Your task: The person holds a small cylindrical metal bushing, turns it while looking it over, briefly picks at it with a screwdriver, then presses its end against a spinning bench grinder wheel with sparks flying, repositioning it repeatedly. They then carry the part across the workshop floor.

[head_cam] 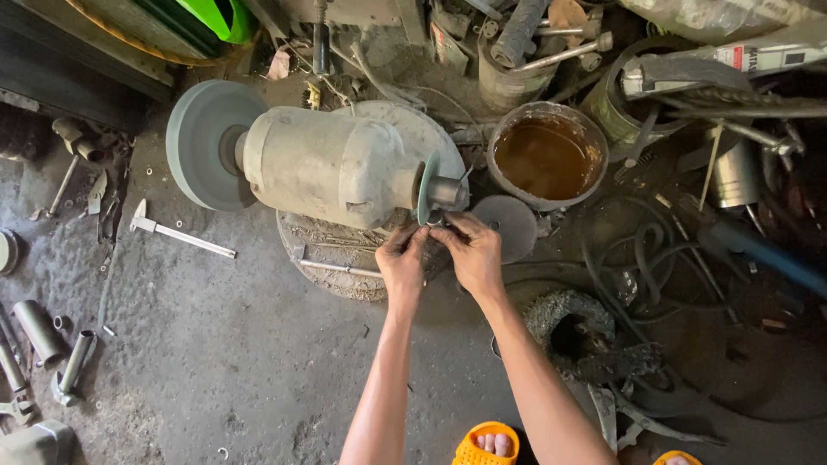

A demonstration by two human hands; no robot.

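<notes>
Here, head view, looking down on a workshop floor; a bench grinder lies across the middle, pale motor housing, a large grey wheel on its 9 o'clock end and a thin greenish wheel on its 3 o'clock end, beside a short bare shaft stub.

Both hands meet just below that thin wheel, at about 5 o'clock from the motor housing; left hand has fingers curled inward, narrow; right hand is likewise curled, fingertips up near the wheel's lower edge; between them a small dark piece is pinched, touching or just beside the wheel; which hand bears it, cannot tell, and its shape is too small to make out.

Surroundings: round tin of brown liquid at 2 o'clock from the hands, near; flat grey disc just beside the right hand at 3 o'clock; caliper on the floor at 9 o'clock, well apart; metal cylinders at 8 o'clock, far edge; dark hoses at 3 o'clock; orange sandals at 6 o'clock, bottom edge.
</notes>
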